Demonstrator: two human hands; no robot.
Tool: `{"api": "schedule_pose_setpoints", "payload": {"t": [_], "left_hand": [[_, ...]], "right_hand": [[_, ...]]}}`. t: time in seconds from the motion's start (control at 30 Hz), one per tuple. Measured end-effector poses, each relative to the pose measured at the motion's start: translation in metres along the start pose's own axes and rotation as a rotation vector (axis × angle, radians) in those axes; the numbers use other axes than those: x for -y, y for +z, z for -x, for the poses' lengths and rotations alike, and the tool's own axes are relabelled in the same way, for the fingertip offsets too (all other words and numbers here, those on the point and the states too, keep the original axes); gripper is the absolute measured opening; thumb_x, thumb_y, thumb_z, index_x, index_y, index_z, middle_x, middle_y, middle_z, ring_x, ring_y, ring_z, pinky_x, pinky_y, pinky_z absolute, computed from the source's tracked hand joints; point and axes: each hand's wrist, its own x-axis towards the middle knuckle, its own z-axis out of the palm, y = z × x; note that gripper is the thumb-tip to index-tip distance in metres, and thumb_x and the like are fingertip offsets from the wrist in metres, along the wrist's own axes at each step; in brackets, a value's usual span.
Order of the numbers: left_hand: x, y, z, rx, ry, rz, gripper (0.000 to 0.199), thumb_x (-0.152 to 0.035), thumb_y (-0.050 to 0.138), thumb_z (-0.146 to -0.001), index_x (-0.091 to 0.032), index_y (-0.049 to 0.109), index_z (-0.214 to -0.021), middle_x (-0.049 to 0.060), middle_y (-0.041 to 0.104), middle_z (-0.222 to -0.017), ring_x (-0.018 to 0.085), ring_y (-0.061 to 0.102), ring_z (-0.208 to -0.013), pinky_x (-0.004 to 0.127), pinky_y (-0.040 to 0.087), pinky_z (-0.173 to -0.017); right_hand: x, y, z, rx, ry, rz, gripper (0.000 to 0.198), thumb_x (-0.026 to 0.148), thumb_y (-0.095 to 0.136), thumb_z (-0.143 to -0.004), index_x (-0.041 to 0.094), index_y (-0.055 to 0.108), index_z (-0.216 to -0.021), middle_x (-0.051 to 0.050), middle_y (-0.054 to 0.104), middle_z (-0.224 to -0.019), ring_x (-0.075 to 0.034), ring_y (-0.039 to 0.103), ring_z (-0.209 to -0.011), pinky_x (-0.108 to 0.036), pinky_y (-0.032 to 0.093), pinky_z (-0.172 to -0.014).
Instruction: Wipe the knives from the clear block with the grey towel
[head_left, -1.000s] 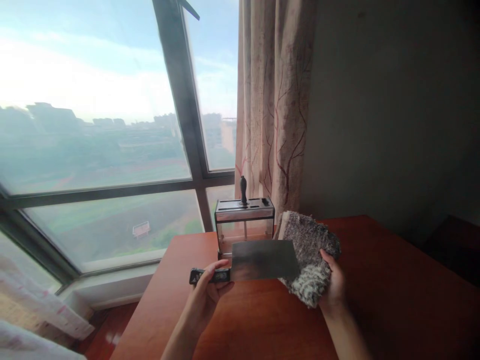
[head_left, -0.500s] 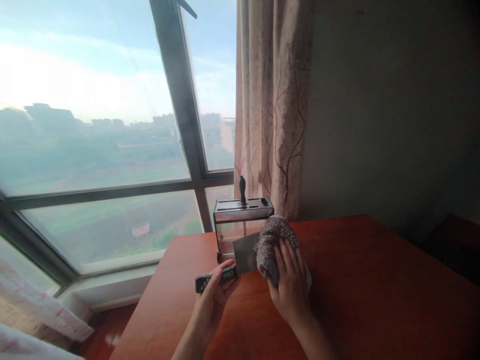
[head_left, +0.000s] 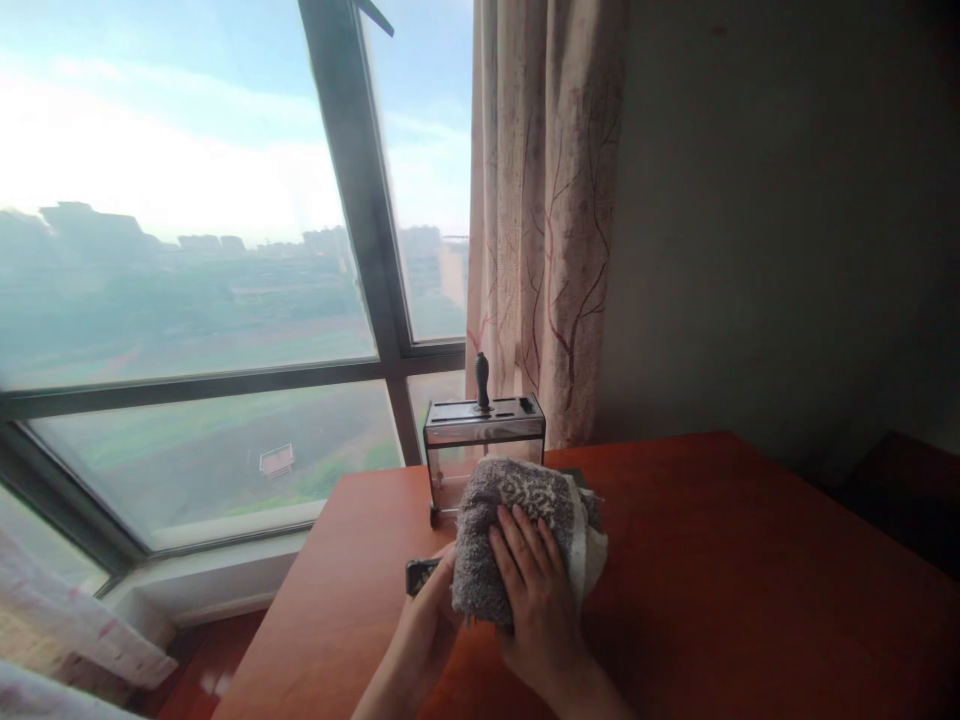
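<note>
Nearest, the left hand [head_left: 431,615] grips the black handle of a knife [head_left: 420,576], thumb along it, other fingers largely hidden; the right hand [head_left: 536,590] clasps a gray, shaggy towel [head_left: 484,530], four fingers laid across its top, thumb out of sight. Towel covers most of the knife, held above the table; a dark patch past the towel's upper right edge is probably the blade. Table [head_left: 720,560]: reddish-brown, smooth, dim toward the right. Just beyond the towel stands a clear-sided knife block [head_left: 484,430], its lower right part blocked by the towel; one dark handle [head_left: 482,382] rises upright from its slotted top. Left of the table, reddish floor [head_left: 214,660] and a pale sill [head_left: 217,580]. Behind, a beige curtain [head_left: 544,200] with red branch patterns hangs between the gray-framed window [head_left: 390,350] and a shadowed wall [head_left: 757,250]. Outside: hazy greenery, distant buildings, bright sky.
</note>
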Motion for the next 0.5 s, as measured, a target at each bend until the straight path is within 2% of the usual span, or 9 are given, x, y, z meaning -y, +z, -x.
{"api": "schedule_pose_setpoints", "payload": {"t": [0.13, 0.33, 0.5], "left_hand": [[-0.001, -0.002, -0.002, 0.05, 0.036, -0.003, 0.023, -0.025, 0.064, -0.083, -0.015, 0.072, -0.102, 0.01, 0.074, -0.105, 0.025, 0.068, -0.093, 0.033, 0.051, -0.085], [-0.005, -0.01, -0.007, 0.075, 0.022, -0.009, 0.028, -0.029, 0.062, -0.084, -0.013, 0.072, -0.105, 0.014, 0.072, -0.109, 0.025, 0.066, -0.1, 0.035, 0.049, -0.092], [-0.007, -0.011, -0.007, 0.084, 0.014, -0.017, 0.029, -0.03, 0.063, -0.082, -0.014, 0.072, -0.105, 0.013, 0.071, -0.11, 0.025, 0.065, -0.1, 0.036, 0.049, -0.092]], "right_hand": [[-0.016, -0.001, -0.003, -0.036, 0.068, 0.03, 0.073, 0.018, 0.055, -0.075, 0.013, 0.032, -0.144, -0.011, 0.028, -0.154, -0.033, 0.022, -0.141, -0.056, 0.021, -0.113], [-0.049, 0.001, -0.002, -0.196, 0.242, 0.049, 0.063, 0.019, 0.051, -0.08, 0.013, 0.034, -0.141, -0.014, 0.036, -0.149, -0.032, 0.028, -0.139, -0.059, 0.023, -0.111], [-0.053, 0.005, 0.002, -0.256, 0.264, 0.001, 0.061, 0.021, 0.047, -0.082, 0.015, 0.033, -0.142, -0.014, 0.036, -0.149, -0.034, 0.028, -0.139, -0.062, 0.024, -0.109]]}}
